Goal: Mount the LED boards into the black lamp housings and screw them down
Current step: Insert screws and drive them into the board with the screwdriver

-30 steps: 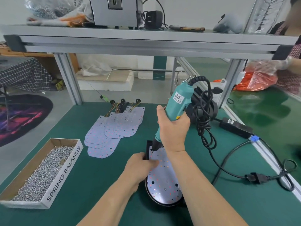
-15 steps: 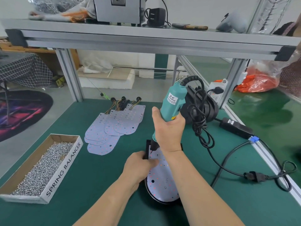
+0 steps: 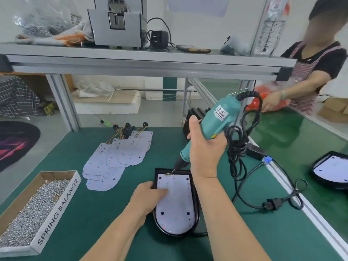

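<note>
Clearly the job is at its screwing stage for one unit, with most units left to do. One LED board (image 3: 175,204) lies seated in the black lamp housing (image 3: 195,200) on the near middle of the worktop (image 3: 98,213). The left hand (image 3: 148,196) rests on the board's left side, its fingers (image 3: 163,192) lying fairly flat and pressing it down. The right hand (image 3: 205,147) is wrapped around the teal electric screwdriver (image 3: 216,121), whose bit is tilted down to the board's far edge, near the wires there. The four corner spots on the board look dark; whether they are empty holes or driven screws, I cannot tell. Further left and far, a fanned pile of spare LED boards (image 3: 116,157) waits unmounted. At the near left sits an open box of screws (image 3: 33,208). A second housing (image 3: 331,170) with a board in it lies on the bench to the right, seemingly finished.
</note>
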Demonstrator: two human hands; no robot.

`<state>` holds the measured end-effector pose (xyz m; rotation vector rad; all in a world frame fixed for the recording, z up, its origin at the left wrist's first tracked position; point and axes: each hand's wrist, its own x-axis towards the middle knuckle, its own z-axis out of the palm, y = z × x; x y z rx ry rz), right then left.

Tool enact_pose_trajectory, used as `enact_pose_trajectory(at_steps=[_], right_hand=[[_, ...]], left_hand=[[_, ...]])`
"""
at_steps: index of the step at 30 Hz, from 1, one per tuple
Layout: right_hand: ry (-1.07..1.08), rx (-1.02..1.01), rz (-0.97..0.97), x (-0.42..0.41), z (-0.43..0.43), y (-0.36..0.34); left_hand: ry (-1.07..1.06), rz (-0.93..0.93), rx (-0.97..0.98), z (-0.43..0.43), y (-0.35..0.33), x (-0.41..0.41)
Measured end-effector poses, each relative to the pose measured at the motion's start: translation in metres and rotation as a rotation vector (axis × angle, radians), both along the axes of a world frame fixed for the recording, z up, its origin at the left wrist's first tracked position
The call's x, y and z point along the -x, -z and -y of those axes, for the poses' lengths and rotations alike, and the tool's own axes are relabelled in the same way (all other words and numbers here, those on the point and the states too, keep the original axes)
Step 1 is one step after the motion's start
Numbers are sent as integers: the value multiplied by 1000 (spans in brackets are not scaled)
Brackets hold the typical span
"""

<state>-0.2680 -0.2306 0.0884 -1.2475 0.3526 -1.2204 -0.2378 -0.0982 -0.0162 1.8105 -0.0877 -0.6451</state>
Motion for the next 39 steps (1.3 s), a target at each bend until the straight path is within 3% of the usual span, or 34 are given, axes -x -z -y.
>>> enact_pose_trajectory(at_steps=[8,13,17,27,32,35,39], right_hand=[[345,-111,-183,76,92,38],[438,-289,-412,109,142,71],[420,-291,-570,120,154,89],[413,48,-1059,121,141,111],[568,472,-1315,117,140,104],[405,706,-1505,103,136,97],[186,672,-1649,82,132,92]], left_hand=[[-19,16,73,-4,6,1],[-85,27,87,-4,8,6],[-107,53,84,-5,10,7],[-138,55,79,-6,15,1],[-144,46,96,-6,18,0],[-129,35,94,-6,20,-2],[-129,25,111,-7,22,-4]])
